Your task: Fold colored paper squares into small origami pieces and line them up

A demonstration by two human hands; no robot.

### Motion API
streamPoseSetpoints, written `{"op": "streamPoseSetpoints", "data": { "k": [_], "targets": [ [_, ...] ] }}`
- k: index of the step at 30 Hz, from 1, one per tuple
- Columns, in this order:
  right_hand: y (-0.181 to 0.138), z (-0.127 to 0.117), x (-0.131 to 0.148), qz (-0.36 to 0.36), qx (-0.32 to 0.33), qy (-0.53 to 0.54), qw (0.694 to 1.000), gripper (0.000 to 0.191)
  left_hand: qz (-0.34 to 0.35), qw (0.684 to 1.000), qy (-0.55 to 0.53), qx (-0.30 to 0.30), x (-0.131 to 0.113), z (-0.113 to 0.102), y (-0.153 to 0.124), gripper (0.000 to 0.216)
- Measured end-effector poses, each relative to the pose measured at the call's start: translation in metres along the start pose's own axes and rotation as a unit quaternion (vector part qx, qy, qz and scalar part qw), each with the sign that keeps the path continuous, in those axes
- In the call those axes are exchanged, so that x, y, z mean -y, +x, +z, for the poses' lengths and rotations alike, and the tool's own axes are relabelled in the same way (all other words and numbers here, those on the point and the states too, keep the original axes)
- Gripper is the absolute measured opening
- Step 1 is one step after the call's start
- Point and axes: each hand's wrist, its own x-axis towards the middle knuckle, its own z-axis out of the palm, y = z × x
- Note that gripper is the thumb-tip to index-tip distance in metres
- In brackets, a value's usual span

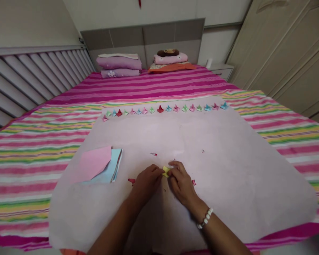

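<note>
A small folded piece of yellow paper (165, 171) is held between both hands, low over the pale sheet (228, 166). My left hand (148, 180) pinches its left side with thumb and fingertips. On its right side the fingers of my right hand (181, 182) close on the paper; a white bead bracelet (206, 218) circles that wrist. A red object (132, 181) lies beside my left hand, and another small red piece (194, 182) shows just right of my right hand. Ahead of the hands lies a small thin item with a red end (154, 154).
A row of several folded paper boats, one of them red (160, 109), stretches along the sheet's far edge. Pink paper (94, 163) and blue paper (110, 171) are stacked at the left. Striped bedding (26, 166) surrounds the sheet; folded purple bedding (119, 63) lies by the headboard.
</note>
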Motion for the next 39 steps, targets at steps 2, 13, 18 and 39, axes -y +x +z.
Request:
{"op": "streamPoseSetpoints", "data": {
  "k": [2, 13, 18, 39],
  "targets": [
    [0.000, 0.001, -0.001, 0.002, 0.000, 0.004, 1.000, 0.021, 0.000, 1.000, 0.005, 0.008, 0.001, -0.002, 0.000, 0.028],
    [0.002, 0.003, -0.007, -0.018, 0.007, 0.029, 0.999, 0.033, 0.007, 1.000, 0.006, 0.017, -0.003, -0.012, 0.000, 0.022],
    [0.001, 0.003, -0.008, -0.034, -0.001, 0.055, 0.998, 0.036, 0.012, 1.000, -0.020, -0.010, 0.000, -0.008, -0.002, 0.023],
    [0.003, 0.003, -0.009, 0.005, -0.120, 0.098, 0.988, 0.024, -0.070, 0.985, -0.012, -0.160, 0.027, -0.029, 0.007, 0.019]
  ]
}}
